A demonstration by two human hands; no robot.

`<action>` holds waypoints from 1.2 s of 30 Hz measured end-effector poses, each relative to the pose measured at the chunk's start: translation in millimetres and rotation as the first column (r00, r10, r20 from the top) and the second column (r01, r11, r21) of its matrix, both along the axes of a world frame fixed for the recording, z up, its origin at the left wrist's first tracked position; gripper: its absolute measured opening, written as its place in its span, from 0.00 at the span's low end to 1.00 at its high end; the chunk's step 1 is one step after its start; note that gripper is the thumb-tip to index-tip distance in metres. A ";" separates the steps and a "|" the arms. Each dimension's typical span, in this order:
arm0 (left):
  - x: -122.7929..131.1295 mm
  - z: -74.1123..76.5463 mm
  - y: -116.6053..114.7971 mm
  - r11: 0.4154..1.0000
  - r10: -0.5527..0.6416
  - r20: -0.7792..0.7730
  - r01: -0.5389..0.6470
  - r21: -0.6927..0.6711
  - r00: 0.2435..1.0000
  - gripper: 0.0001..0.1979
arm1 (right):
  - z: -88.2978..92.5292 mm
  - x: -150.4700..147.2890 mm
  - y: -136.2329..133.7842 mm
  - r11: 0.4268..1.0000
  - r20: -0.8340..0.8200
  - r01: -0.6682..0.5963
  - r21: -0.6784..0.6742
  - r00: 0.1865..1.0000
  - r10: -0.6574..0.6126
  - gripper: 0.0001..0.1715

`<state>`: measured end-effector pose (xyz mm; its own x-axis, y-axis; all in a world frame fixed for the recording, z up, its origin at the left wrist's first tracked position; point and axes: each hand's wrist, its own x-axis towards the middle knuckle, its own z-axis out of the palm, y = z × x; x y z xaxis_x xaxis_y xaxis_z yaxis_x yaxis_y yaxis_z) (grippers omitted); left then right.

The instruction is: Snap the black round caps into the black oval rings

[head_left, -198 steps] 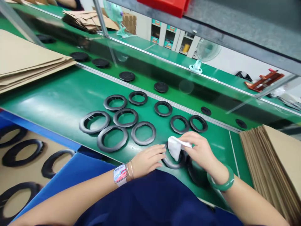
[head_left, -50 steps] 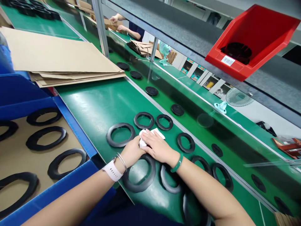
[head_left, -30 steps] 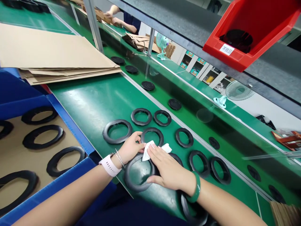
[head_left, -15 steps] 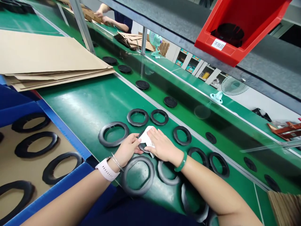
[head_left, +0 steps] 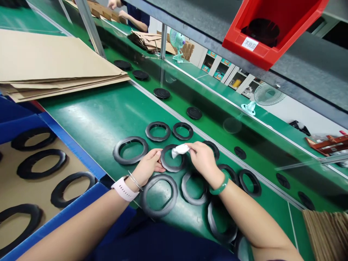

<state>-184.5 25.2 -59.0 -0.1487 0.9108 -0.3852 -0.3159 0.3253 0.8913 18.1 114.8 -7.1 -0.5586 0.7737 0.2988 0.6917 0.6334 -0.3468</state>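
My left hand (head_left: 147, 167) rests on the green bench mat (head_left: 103, 116), fingers together and curled, fingertips touching the 9 o'clock edge of a flat black ring (head_left: 172, 164). The ring lies face-up at mid-bench; it is near-circular, so no long axis can be read, and its opening faces upward. Its surface is matte, rubber-like, with a raised inner lip. My right hand (head_left: 203, 159) pinches a crumpled white cloth (head_left: 179, 149) between thumb and fingertips, pressed onto the ring's 1 o'clock rim. Similar rings surround it: a larger one (head_left: 131, 150) at 9 o'clock, two smaller (head_left: 158, 131) at 12 o'clock, another large one (head_left: 159, 195) at 6 o'clock. Flat brown cardboard sheets (head_left: 54, 65) are stacked at 10 o'clock; a glossy red plastic bin (head_left: 269, 29) sits overhead at 2 o'clock.
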 end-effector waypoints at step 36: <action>1.3 -19.4 -3.8 0.992 0.038 -0.212 -0.011 0.128 0.976 0.17 | 13.5 -15.4 -13.2 0.928 0.142 -0.234 -0.291 0.948 0.284 0.13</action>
<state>-183.3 21.5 -78.4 -0.2379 0.9448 -0.2250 -0.1197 0.2014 0.9722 2.7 101.5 6.4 -0.7751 0.6315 -0.0214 0.5817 0.6999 -0.4144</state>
